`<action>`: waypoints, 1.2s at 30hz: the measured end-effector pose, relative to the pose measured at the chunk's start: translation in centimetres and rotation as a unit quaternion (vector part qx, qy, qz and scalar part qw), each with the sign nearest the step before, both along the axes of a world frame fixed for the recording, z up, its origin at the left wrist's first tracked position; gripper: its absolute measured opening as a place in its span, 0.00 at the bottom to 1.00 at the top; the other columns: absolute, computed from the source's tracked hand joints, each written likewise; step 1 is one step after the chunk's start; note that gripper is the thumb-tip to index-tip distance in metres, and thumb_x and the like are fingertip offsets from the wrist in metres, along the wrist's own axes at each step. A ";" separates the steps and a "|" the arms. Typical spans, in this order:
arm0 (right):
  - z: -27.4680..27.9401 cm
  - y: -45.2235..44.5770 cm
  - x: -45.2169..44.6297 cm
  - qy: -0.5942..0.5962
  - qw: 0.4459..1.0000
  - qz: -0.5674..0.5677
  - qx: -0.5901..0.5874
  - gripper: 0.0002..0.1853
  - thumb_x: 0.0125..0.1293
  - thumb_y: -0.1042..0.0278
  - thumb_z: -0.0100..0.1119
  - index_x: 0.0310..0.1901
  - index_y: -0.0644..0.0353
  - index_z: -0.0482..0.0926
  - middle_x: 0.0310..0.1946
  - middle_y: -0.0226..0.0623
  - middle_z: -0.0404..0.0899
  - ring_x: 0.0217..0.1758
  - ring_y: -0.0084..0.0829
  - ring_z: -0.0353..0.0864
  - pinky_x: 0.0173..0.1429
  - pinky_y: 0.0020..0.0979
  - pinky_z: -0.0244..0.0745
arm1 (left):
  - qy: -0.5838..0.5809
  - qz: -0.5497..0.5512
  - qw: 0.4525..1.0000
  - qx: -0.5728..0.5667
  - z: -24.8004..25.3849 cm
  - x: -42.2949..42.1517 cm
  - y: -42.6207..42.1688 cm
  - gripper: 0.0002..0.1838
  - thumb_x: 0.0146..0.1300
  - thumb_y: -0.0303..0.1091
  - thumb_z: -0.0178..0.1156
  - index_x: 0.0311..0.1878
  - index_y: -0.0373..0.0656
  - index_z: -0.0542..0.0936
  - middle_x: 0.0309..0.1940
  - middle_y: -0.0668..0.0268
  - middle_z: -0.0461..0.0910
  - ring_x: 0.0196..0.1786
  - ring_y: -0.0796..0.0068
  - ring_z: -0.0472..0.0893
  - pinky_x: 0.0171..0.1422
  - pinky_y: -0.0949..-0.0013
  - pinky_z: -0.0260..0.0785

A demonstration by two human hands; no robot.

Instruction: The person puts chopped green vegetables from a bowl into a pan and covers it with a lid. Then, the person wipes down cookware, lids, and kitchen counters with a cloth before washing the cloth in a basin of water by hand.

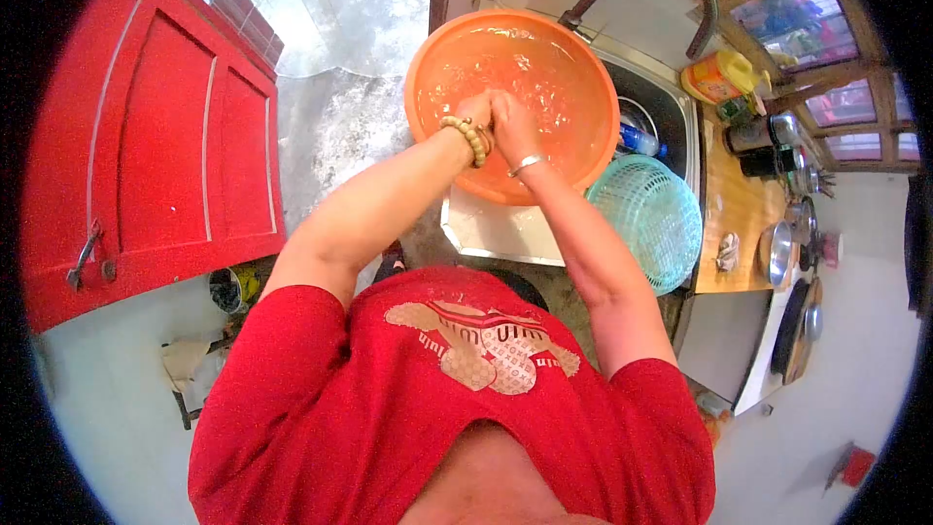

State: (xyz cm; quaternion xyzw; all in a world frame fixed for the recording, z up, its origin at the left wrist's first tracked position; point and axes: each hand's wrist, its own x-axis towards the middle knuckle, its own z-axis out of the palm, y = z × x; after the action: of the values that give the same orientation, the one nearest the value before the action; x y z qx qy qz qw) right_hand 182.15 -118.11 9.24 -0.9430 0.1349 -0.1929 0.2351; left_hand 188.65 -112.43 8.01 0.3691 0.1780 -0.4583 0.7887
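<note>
Above a large orange basin (428, 122) of rippling water, my left hand (475, 111) and my right hand (512, 124) are pressed together. Both look closed, with fingers tucked in against each other; whatever they hold, if anything, is hidden. A bead bracelet (474, 142) circles my left wrist, and a silver bangle (526, 165) my right. The basin rests at the left end of the sink, partly over its edge. Close to my right forearm sits a pale green plastic colander (646, 219).
A dark curved faucet (708, 10) rises behind the sink (685, 126). A blue bottle (639, 141) lies in the sink. The wooden counter (724, 224) at right bears a yellow container (719, 78), a metal bowl (775, 253) and a crumpled cloth (727, 251). A red door (165, 136) stands at left.
</note>
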 end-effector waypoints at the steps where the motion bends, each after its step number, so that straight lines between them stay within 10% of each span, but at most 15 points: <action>1: -0.2 -0.6 0.0 0.014 0.999 -0.017 0.025 0.11 0.63 0.64 0.44 0.35 0.62 0.73 0.33 0.48 0.75 0.37 0.49 0.75 0.41 0.43 0.70 | -0.001 0.001 1.000 0.022 -0.1 -0.2 0.2 0.10 0.64 0.33 0.47 0.40 0.38 0.74 0.40 0.59 0.78 0.44 0.63 0.77 0.50 0.58 0.69; 3: -1.1 -3.2 1.2 0.030 0.995 -0.069 0.060 0.10 0.62 0.64 0.47 0.33 0.63 0.72 0.32 0.49 0.74 0.37 0.50 0.75 0.40 0.44 0.69 | -0.217 -0.102 0.970 0.033 -7.7 1.0 -1.1 0.09 0.62 0.32 0.49 0.39 0.38 0.76 0.37 0.59 0.80 0.42 0.63 0.78 0.47 0.59 0.70; 5: -0.8 -4.0 1.5 0.044 0.987 -0.121 0.095 0.10 0.60 0.63 0.50 0.32 0.64 0.72 0.31 0.49 0.73 0.37 0.50 0.75 0.40 0.45 0.68 | -0.735 -0.171 0.619 0.217 -6.7 1.7 -0.3 0.11 0.60 0.30 0.51 0.45 0.41 0.76 0.36 0.60 0.80 0.37 0.63 0.79 0.44 0.61 0.71; 6: 0.8 -3.8 1.2 0.037 0.987 -0.124 0.097 0.10 0.59 0.64 0.53 0.31 0.64 0.71 0.32 0.50 0.73 0.39 0.49 0.74 0.40 0.46 0.67 | -0.585 -0.103 0.785 0.175 -1.9 0.9 0.9 0.14 0.58 0.28 0.52 0.48 0.45 0.77 0.31 0.62 0.80 0.29 0.68 0.77 0.38 0.65 0.71; 10: -2.7 -4.5 0.6 -0.008 0.984 -0.176 0.039 0.15 0.55 0.61 0.60 0.37 0.65 0.73 0.39 0.54 0.73 0.50 0.47 0.71 0.50 0.43 0.66 | -0.299 -0.105 0.923 0.217 -3.7 2.7 1.1 0.12 0.62 0.33 0.48 0.42 0.43 0.80 0.24 0.66 0.77 0.23 0.76 0.72 0.28 0.69 0.67; 14: -3.9 -4.0 1.1 0.109 0.975 -0.144 0.130 0.19 0.53 0.60 0.61 0.43 0.65 0.74 0.38 0.52 0.76 0.45 0.46 0.75 0.50 0.37 0.70 | -0.560 -0.291 0.716 0.300 -15.3 6.5 0.3 0.14 0.63 0.39 0.46 0.42 0.45 0.80 0.25 0.66 0.77 0.22 0.76 0.72 0.25 0.70 0.65; 17: 1.6 -0.6 0.4 0.046 0.970 -0.058 0.231 0.15 0.57 0.60 0.57 0.37 0.65 0.75 0.31 0.49 0.79 0.34 0.46 0.79 0.39 0.39 0.73 | -0.251 -0.228 0.924 0.175 -12.0 5.5 -0.8 0.14 0.63 0.41 0.45 0.40 0.47 0.78 0.26 0.65 0.78 0.23 0.71 0.74 0.28 0.68 0.66; 20: 6.1 1.8 -0.4 0.052 0.985 -0.043 0.161 0.12 0.61 0.60 0.49 0.36 0.61 0.74 0.35 0.49 0.77 0.36 0.48 0.77 0.40 0.41 0.73 | -0.105 -0.210 0.972 0.000 -4.2 3.2 -0.1 0.13 0.63 0.39 0.45 0.39 0.45 0.77 0.28 0.62 0.80 0.31 0.65 0.79 0.40 0.65 0.72; 22: 3.8 0.3 -0.1 0.029 0.999 -0.020 0.021 0.10 0.61 0.63 0.46 0.36 0.60 0.73 0.35 0.48 0.76 0.35 0.48 0.77 0.39 0.42 0.73 | -0.462 -0.248 0.829 0.194 -1.6 1.9 -0.4 0.12 0.62 0.38 0.46 0.38 0.45 0.77 0.30 0.60 0.80 0.33 0.64 0.80 0.40 0.65 0.72; 24: 1.1 -2.1 1.0 0.007 0.998 -0.033 -0.046 0.09 0.62 0.69 0.40 0.36 0.59 0.72 0.35 0.47 0.74 0.35 0.46 0.77 0.38 0.43 0.73 | -0.733 -0.241 0.529 0.355 -0.2 1.1 -0.3 0.11 0.60 0.38 0.47 0.38 0.44 0.77 0.32 0.58 0.80 0.34 0.64 0.80 0.41 0.65 0.72; 28: 1.6 -0.3 0.3 -0.012 1.000 -0.025 -0.003 0.13 0.64 0.65 0.38 0.33 0.61 0.73 0.34 0.48 0.74 0.34 0.49 0.76 0.37 0.44 0.72 | -0.659 -0.231 0.614 0.368 -2.3 1.8 -1.0 0.13 0.61 0.36 0.46 0.41 0.38 0.74 0.41 0.55 0.78 0.45 0.58 0.77 0.47 0.62 0.69; 32: -1.4 -1.1 0.3 0.010 0.997 -0.032 0.069 0.16 0.65 0.57 0.42 0.31 0.63 0.70 0.32 0.57 0.72 0.36 0.53 0.73 0.40 0.49 0.68 | -0.770 -0.370 0.383 0.351 -0.3 2.4 0.3 0.14 0.62 0.38 0.47 0.36 0.38 0.76 0.36 0.52 0.79 0.36 0.55 0.79 0.40 0.62 0.72; 34: -0.3 -3.8 0.4 0.034 0.993 -0.060 0.092 0.15 0.63 0.57 0.45 0.33 0.63 0.70 0.31 0.57 0.72 0.36 0.54 0.73 0.41 0.48 0.68 | -0.794 -0.241 0.469 0.303 -2.9 1.2 0.3 0.15 0.63 0.40 0.46 0.34 0.37 0.76 0.34 0.53 0.79 0.34 0.54 0.78 0.39 0.62 0.72; 36: 0.0 -4.7 0.3 0.069 0.987 -0.087 0.120 0.15 0.62 0.57 0.48 0.34 0.63 0.71 0.31 0.56 0.72 0.36 0.54 0.73 0.41 0.47 0.68 | -0.549 -0.228 0.746 0.301 -0.2 0.6 0.5 0.16 0.64 0.41 0.47 0.36 0.35 0.74 0.33 0.54 0.79 0.31 0.59 0.78 0.37 0.61 0.72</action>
State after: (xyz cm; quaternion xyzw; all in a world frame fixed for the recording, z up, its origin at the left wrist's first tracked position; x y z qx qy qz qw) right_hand 182.43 -122.77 9.20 -0.9038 0.2546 -0.1296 0.3188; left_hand 189.25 -111.98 7.78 0.8048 -0.2463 -0.2657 0.4702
